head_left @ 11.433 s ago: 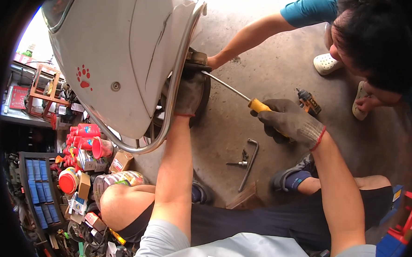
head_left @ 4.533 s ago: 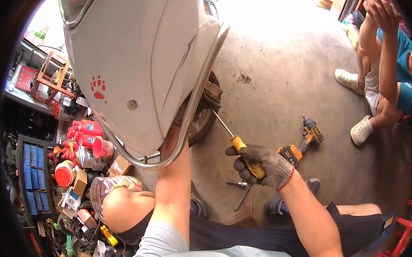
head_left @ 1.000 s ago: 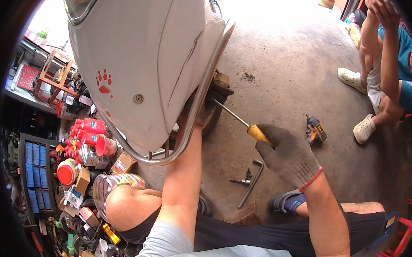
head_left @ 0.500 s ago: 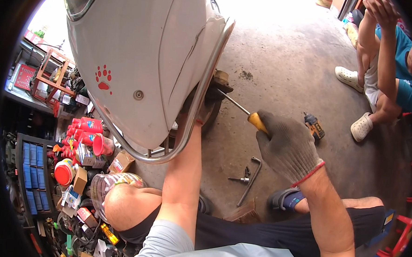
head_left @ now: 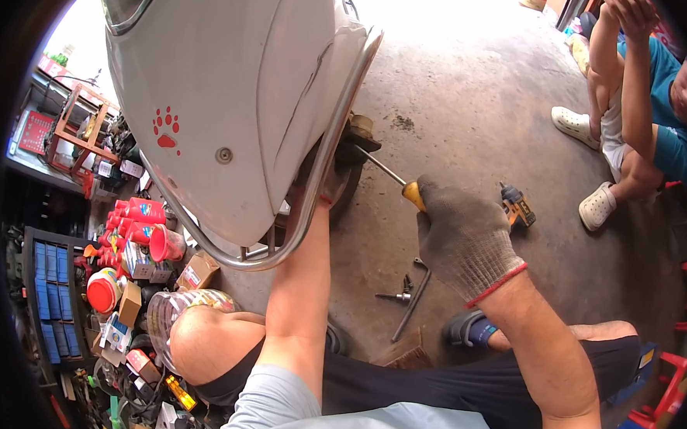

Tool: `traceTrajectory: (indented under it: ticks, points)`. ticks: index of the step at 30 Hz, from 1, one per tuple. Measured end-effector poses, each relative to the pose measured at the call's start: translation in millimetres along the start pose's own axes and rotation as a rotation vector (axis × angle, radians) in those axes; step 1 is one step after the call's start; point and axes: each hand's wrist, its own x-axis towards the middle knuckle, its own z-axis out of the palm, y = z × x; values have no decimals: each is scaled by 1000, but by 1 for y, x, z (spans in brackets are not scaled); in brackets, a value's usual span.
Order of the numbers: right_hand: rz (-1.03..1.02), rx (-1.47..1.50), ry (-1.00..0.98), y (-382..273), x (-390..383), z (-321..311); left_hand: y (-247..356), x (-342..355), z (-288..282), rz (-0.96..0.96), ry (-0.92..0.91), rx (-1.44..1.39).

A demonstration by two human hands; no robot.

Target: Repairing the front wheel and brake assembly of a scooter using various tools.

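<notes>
My right hand [head_left: 464,232], in a grey-brown work glove with a red-edged cuff, is closed around the yellow handle of a screwdriver [head_left: 383,168]. The long metal shaft points up and left, its tip against dark parts by the scooter's wheel [head_left: 350,188]. A worn brownish round part [head_left: 361,127] sits just above the tip. My left hand [head_left: 331,189], also gloved, reaches behind the bent metal guard bar [head_left: 306,220], beside the wheel. Its fingers are hidden there. A white scooter body panel [head_left: 210,91] with a red paw print and a crack rises above my left arm.
On the concrete floor lie a yellow-black power drill [head_left: 518,206], a bent metal wrench [head_left: 413,303] and a small socket tool [head_left: 397,296]. Red bottles [head_left: 145,210], boxes and a blue drawer rack [head_left: 56,293] crowd the left. A person [head_left: 652,114] sits at the right.
The whole view has shifted slightly left. My right hand and the screwdriver handle have come a little closer to the scooter. My left hand stays behind the bar.
</notes>
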Motion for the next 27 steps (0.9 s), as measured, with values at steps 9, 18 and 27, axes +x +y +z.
traceTrajectory:
  ticks: [9,18,27]
  points:
    - [-31,-19,-26,-3,1,1,-4,10,-24,-42,-24,89]
    - [-9,153,107,4,-10,5,-5,-3,13,-20,253,56]
    - [212,740,-259,26,-8,-4,-7,5,-15,-87,-20,-222]
